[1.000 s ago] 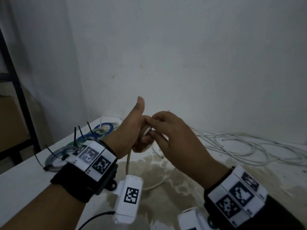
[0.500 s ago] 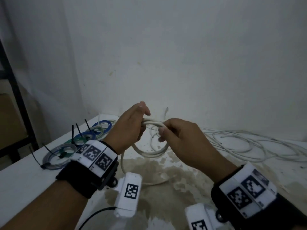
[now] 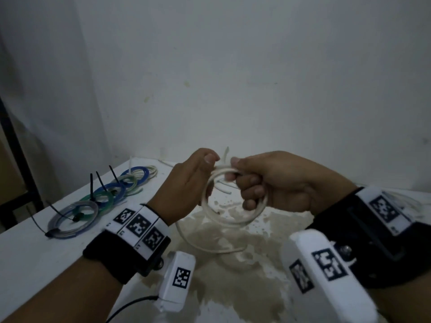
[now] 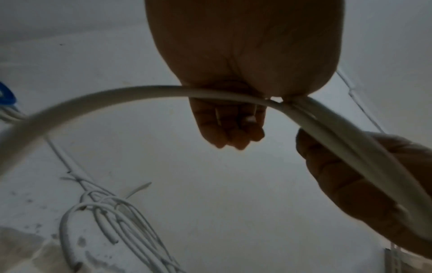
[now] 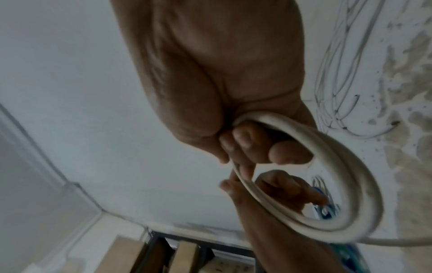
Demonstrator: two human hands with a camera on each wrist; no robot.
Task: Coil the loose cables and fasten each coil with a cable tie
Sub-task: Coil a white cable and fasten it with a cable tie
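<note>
Above the stained white surface [image 3: 58, 248]: I hold a round coil of off-white plastic cable [image 3: 233, 221].
Left hand [image 3: 186, 190]: thumb and fingers pinch its top.
Right hand [image 3: 277, 183]: fingers curled round the loops.
Handling: light, springy; grip where loops overlap.

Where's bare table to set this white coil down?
Bare patches: near-left table, in front of the tied coils, and the stained strip between the wrists. Crowded: the far-left edge with tied coils, and loose white cables at far right.
</note>
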